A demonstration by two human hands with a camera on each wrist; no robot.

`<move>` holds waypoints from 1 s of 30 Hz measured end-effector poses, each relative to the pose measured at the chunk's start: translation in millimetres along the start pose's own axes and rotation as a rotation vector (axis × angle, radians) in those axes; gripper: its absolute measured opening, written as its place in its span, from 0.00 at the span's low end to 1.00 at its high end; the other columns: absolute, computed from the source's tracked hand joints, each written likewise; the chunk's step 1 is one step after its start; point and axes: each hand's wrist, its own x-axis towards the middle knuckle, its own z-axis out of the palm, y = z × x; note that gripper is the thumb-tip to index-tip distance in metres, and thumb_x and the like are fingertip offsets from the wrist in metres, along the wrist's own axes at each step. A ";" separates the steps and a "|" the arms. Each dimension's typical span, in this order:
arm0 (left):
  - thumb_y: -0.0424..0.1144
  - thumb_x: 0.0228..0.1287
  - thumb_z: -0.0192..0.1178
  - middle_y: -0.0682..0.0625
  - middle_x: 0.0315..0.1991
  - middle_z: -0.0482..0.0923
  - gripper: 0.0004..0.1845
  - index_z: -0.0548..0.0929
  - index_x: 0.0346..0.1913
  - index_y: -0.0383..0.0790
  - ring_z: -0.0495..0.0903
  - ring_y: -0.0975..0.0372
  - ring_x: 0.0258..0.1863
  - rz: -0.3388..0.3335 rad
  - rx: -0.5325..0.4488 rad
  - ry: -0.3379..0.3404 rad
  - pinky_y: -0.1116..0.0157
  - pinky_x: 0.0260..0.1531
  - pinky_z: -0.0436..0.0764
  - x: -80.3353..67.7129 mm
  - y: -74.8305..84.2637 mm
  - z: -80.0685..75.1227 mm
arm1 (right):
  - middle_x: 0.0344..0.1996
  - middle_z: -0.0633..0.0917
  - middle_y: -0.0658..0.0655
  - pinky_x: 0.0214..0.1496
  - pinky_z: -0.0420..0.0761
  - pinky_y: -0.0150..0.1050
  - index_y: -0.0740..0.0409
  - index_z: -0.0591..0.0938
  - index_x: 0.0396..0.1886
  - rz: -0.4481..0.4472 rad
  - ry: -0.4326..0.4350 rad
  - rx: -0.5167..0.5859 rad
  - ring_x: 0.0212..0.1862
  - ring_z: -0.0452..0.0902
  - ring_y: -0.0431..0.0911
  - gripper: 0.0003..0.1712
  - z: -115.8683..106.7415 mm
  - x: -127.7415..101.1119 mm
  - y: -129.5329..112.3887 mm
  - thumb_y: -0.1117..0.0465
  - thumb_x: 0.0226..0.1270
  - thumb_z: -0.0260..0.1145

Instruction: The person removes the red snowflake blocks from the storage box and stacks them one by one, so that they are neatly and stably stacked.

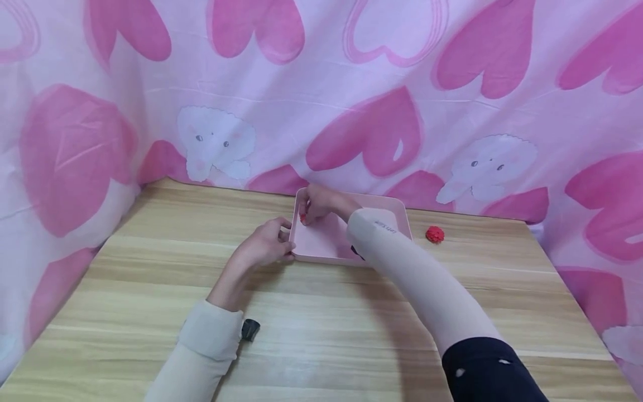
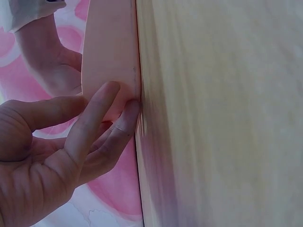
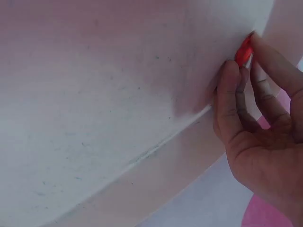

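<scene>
A shallow pink tray (image 1: 346,259) stands on the table near the back curtain. Inside its left end, my right hand (image 1: 321,202) reaches down with the thumb and fingers pinching a small red object (image 3: 244,53). Its exact kind cannot be told, as the fingertips cover part of it. My left hand (image 1: 266,241) is at the tray's left side, by the front corner. In the left wrist view, its extended fingers (image 2: 92,118) touch the outer wall of the tray, with one fingertip up at the rim.
A red ruffled flower-like piece (image 1: 435,234) lies on the wooden table (image 1: 321,335), right of the tray. Behind the table hangs a pink curtain (image 1: 281,111) with hearts and white animal figures. The right forearm crosses over the tray's right half.
</scene>
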 end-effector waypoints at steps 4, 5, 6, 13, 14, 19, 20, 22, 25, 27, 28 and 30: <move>0.23 0.77 0.56 0.28 0.58 0.80 0.27 0.64 0.74 0.22 0.88 0.55 0.43 -0.007 0.007 -0.004 0.62 0.46 0.94 -0.1 2.6 -1.3 | 0.36 0.85 0.54 0.36 0.77 0.25 0.65 0.88 0.45 0.006 0.009 -0.014 0.36 0.75 0.40 0.14 -1.9 -0.6 2.6 0.69 0.60 0.80; 0.23 0.77 0.56 0.28 0.58 0.80 0.26 0.64 0.74 0.22 0.88 0.54 0.43 -0.008 0.009 -0.005 0.62 0.46 0.94 0.2 2.9 -1.5 | 0.34 0.84 0.53 0.35 0.77 0.25 0.65 0.88 0.45 0.011 0.009 -0.018 0.35 0.75 0.40 0.14 -2.7 -1.2 3.0 0.69 0.60 0.80; 0.23 0.77 0.56 0.28 0.58 0.80 0.26 0.64 0.73 0.22 0.88 0.54 0.43 -0.007 0.012 -0.005 0.62 0.46 0.94 0.4 3.2 -1.7 | 0.33 0.82 0.52 0.35 0.77 0.25 0.64 0.88 0.45 0.014 0.009 -0.024 0.35 0.74 0.40 0.15 -3.6 -1.8 3.2 0.68 0.60 0.80; 0.23 0.77 0.56 0.27 0.57 0.81 0.25 0.65 0.72 0.22 0.88 0.55 0.42 -0.001 0.018 -0.008 0.62 0.46 0.94 2.8 3.2 -1.6 | 0.30 0.83 0.50 0.36 0.80 0.26 0.62 0.91 0.42 0.016 0.028 -0.064 0.34 0.77 0.39 0.10 -8.1 -5.3 6.9 0.69 0.60 0.79; 0.23 0.77 0.56 0.27 0.57 0.82 0.25 0.65 0.72 0.22 0.88 0.55 0.43 0.000 0.019 -0.009 0.62 0.46 0.94 2.2 3.3 -1.8 | 0.33 0.85 0.52 0.37 0.83 0.28 0.62 0.91 0.42 0.024 0.031 -0.055 0.33 0.78 0.40 0.10 -8.7 -6.0 7.5 0.70 0.60 0.78; 0.24 0.77 0.56 0.28 0.58 0.81 0.26 0.65 0.73 0.22 0.88 0.55 0.43 -0.011 0.016 -0.011 0.62 0.46 0.94 1.7 2.8 -1.3 | 0.45 0.90 0.61 0.40 0.91 0.34 0.62 0.91 0.43 0.055 0.026 -0.011 0.32 0.82 0.41 0.09 -11.3 -8.3 13.8 0.72 0.64 0.75; 0.24 0.77 0.56 0.28 0.58 0.81 0.26 0.65 0.73 0.22 0.88 0.55 0.43 -0.012 0.015 -0.011 0.62 0.46 0.94 1.6 2.5 -1.0 | 0.45 0.91 0.62 0.40 0.91 0.33 0.63 0.91 0.43 0.055 0.024 -0.005 0.32 0.82 0.40 0.08 -11.7 -8.8 15.1 0.71 0.65 0.75; 0.24 0.78 0.56 0.28 0.58 0.81 0.26 0.65 0.73 0.22 0.88 0.56 0.42 -0.015 0.017 -0.010 0.63 0.46 0.93 1.7 2.1 -0.5 | 0.43 0.92 0.61 0.39 0.90 0.32 0.63 0.91 0.43 0.056 0.023 0.009 0.31 0.81 0.39 0.08 -12.5 -9.9 17.5 0.71 0.65 0.74; 0.24 0.78 0.56 0.28 0.58 0.81 0.26 0.65 0.73 0.23 0.89 0.57 0.41 -0.017 0.015 -0.006 0.62 0.45 0.94 2.0 1.8 -0.1 | 0.39 0.92 0.61 0.38 0.90 0.32 0.65 0.90 0.43 0.057 0.022 0.048 0.30 0.82 0.38 0.08 -13.4 -11.4 20.2 0.72 0.66 0.73; 0.24 0.78 0.56 0.28 0.58 0.81 0.26 0.65 0.73 0.23 0.89 0.57 0.40 -0.019 0.016 -0.005 0.62 0.46 0.94 1.8 1.7 -0.2 | 0.38 0.92 0.60 0.39 0.91 0.32 0.66 0.90 0.44 0.059 0.022 0.071 0.29 0.83 0.38 0.08 -13.9 -12.0 21.3 0.73 0.66 0.72; 0.24 0.78 0.56 0.28 0.58 0.81 0.26 0.64 0.73 0.22 0.89 0.56 0.41 -0.019 0.013 -0.005 0.62 0.46 0.94 1.4 1.8 -0.3 | 0.37 0.92 0.61 0.39 0.91 0.33 0.66 0.90 0.44 0.060 0.021 0.079 0.29 0.83 0.38 0.08 -14.1 -12.3 21.7 0.73 0.66 0.73; 0.24 0.78 0.57 0.27 0.59 0.80 0.27 0.64 0.74 0.22 0.89 0.56 0.41 -0.021 0.007 -0.006 0.62 0.45 0.94 0.2 1.8 -0.4 | 0.37 0.92 0.61 0.39 0.92 0.33 0.66 0.90 0.44 0.061 0.019 0.088 0.29 0.83 0.39 0.08 -14.2 -12.6 22.5 0.73 0.66 0.73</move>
